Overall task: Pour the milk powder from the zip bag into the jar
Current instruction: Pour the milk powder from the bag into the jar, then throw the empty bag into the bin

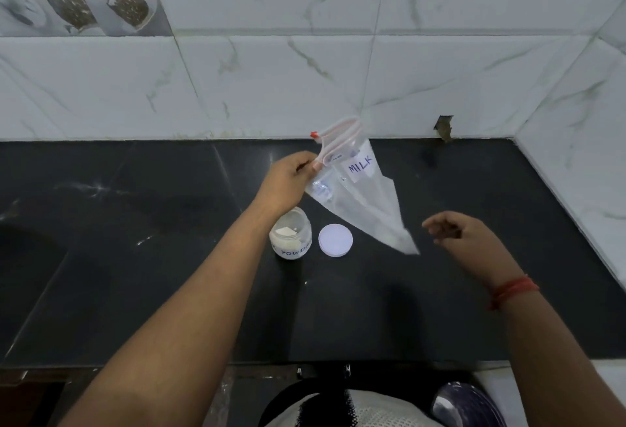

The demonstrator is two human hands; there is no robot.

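Note:
A clear zip bag [359,196] with a red zip strip and a label reading MILK hangs in the air above the black counter. My left hand [288,179] pinches it at the zip end, so its lower corner points down to the right. The bag looks almost empty of powder. A small clear jar [290,235] stands open below my left wrist, with white powder inside and a label reading POWDER. Its white round lid [335,240] lies flat just to the right of it. My right hand [464,233] hovers near the bag's lower corner, fingers loosely curled, holding nothing.
The black stone counter [135,257] runs to a white marble-tiled wall [271,81] at the back and right. A small hole shows in the wall at the counter line [443,128]. A red thread band circles my right wrist [511,291].

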